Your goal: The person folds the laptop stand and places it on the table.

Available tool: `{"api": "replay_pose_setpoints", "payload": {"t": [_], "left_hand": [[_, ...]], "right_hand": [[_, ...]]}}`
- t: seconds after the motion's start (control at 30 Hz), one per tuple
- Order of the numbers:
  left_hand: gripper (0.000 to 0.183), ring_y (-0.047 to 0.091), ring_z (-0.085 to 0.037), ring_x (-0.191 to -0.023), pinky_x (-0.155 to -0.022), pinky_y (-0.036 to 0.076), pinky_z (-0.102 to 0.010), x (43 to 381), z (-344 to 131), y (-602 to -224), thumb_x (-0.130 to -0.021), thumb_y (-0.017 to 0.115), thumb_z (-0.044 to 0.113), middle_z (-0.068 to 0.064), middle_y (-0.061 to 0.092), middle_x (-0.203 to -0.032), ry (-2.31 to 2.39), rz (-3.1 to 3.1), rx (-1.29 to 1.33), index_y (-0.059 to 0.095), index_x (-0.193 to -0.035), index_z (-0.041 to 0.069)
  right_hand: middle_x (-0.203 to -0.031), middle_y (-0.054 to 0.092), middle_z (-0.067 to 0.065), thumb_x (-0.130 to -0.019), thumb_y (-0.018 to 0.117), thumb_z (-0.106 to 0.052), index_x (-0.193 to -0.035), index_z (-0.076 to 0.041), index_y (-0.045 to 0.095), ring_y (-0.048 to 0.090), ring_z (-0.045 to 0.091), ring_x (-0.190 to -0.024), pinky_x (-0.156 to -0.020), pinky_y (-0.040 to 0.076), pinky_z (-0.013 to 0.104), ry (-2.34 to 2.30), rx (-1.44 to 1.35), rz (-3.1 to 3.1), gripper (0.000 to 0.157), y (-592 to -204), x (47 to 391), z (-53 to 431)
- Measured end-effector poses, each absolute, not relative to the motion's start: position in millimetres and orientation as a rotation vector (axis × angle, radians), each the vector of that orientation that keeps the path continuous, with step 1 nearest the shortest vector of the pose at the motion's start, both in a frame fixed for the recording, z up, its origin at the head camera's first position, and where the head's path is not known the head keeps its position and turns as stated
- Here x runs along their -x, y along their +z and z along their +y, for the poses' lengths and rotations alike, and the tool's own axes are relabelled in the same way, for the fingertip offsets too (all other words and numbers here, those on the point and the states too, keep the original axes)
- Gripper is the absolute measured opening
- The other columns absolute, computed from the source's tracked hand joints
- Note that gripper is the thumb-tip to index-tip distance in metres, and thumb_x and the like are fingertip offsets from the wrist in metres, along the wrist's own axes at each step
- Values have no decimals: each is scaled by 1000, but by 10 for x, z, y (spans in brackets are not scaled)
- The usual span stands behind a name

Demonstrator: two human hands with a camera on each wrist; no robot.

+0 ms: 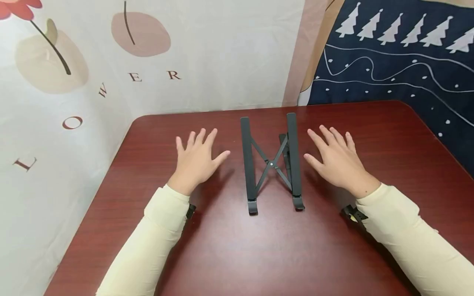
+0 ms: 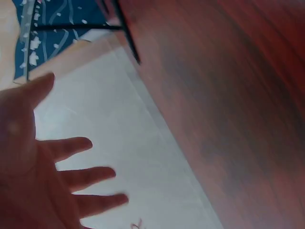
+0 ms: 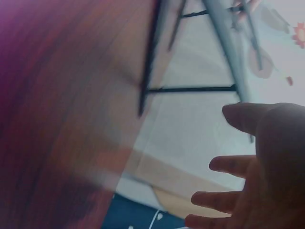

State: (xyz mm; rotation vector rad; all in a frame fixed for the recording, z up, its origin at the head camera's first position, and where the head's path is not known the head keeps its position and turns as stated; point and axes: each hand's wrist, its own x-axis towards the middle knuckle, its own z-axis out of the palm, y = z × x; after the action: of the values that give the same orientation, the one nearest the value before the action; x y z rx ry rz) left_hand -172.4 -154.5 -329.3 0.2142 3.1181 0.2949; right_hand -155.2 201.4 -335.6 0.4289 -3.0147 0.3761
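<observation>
A black folding laptop stand [image 1: 247, 160] is set up on the dark red table, its two long bars joined by crossed struts with a pivot in the middle. Short hooked lips end the bars on the near side. To its left, my left hand [image 1: 196, 160] is spread with straight fingers, apart from the stand. My right hand [image 1: 335, 158] is spread likewise on the other side, thumb toward the stand and not touching it. In the right wrist view the stand [image 3: 224, 43] rises on slanted legs beyond my thumb. Both hands hold nothing.
The reddish-brown table [image 1: 274, 255] has rounded far corners. Behind and left hangs a white cloth [image 1: 229, 49] with flower prints and letters; at the right is a navy cloth [image 1: 389, 70] with white trees. Each wrist wears a black strap [image 1: 354, 213].
</observation>
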Motion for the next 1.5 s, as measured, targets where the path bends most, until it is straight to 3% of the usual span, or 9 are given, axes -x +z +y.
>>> {"api": "replay_pose_setpoints", "payload": {"t": [0.07, 0.13, 0.23, 0.3, 0.37, 0.47, 0.6, 0.93, 1.5], "left_hand": [[65, 52, -38, -133, -111, 34, -60, 1680, -1461, -3269, -98, 49, 59, -12, 52, -148, 372, 3175, -258, 45, -149, 20], [49, 67, -31, -104, -87, 52, -51, 1626, -1383, -3243, -99, 52, 52, -7, 69, -122, 463, 3216, -313, 61, -132, 17], [32, 65, -21, -69, -58, 50, -40, 1543, -1307, -3216, -100, 56, 45, 2, 70, -86, 559, 3248, -382, 71, -106, 17], [26, 58, -16, -60, -53, 45, -35, 1487, -1278, -3208, -99, 58, 42, 6, 64, -72, 585, 3253, -419, 70, -94, 19], [25, 54, -14, -55, -50, 41, -32, 1444, -1257, -3222, -98, 60, 42, 8, 59, -65, 580, 3253, -459, 67, -87, 20], [27, 50, -13, -51, -49, 38, -30, 1402, -1222, -3266, -97, 61, 43, 9, 54, -61, 550, 3233, -515, 64, -81, 21], [27, 49, -12, -49, -48, 37, -29, 1380, -1173, -3336, -97, 62, 43, 11, 52, -58, 487, 3215, -567, 64, -79, 23], [24, 49, -10, -48, -46, 37, -28, 1381, -1099, -3394, -95, 65, 39, 14, 57, -60, 431, 3206, -637, 64, -79, 22], [28, 47, -14, -48, -47, 36, -30, 1413, -1061, -3442, -95, 65, 44, 9, 46, -53, 450, 3117, -606, 60, -76, 24]], "right_hand": [[-154, 38, 24, -99, 58, -36, -150, -12, 43, 32, 48, -142, -114, 18, 69, 435, -446, -2971, 59, -3352, 1492, 1980], [-144, 49, 22, -98, 60, -32, -141, -9, 53, 43, 45, -134, -109, 31, 66, 483, -462, -2945, 49, -3337, 1434, 1942], [-123, 63, 15, -98, 60, -31, -124, -9, 64, 59, 35, -112, -91, 48, 57, 554, -498, -2938, 34, -3304, 1378, 1883], [-106, 68, 9, -99, 60, -31, -114, -11, 66, 64, 26, -95, -77, 53, 48, 597, -520, -2947, 26, -3287, 1365, 1849], [-88, 67, 3, -99, 61, -31, -106, -13, 67, 61, 19, -77, -66, 50, 39, 640, -536, -2960, 20, -3280, 1366, 1826], [-70, 61, -2, -98, 62, -28, -97, -14, 67, 53, 13, -62, -58, 43, 31, 691, -560, -2994, 15, -3295, 1374, 1812], [-62, 56, -4, -97, 64, -26, -90, -14, 66, 50, 11, -56, -56, 42, 30, 727, -594, -3028, 14, -3346, 1384, 1814], [-63, 55, -5, -96, 67, -24, -85, -16, 65, 49, 11, -56, -56, 42, 29, 717, -670, -3053, 14, -3427, 1414, 1825], [-59, 49, -5, -95, 67, -22, -76, -17, 62, 44, 10, -53, -52, 37, 26, 746, -704, -3068, 20, -3492, 1424, 1844]]}}
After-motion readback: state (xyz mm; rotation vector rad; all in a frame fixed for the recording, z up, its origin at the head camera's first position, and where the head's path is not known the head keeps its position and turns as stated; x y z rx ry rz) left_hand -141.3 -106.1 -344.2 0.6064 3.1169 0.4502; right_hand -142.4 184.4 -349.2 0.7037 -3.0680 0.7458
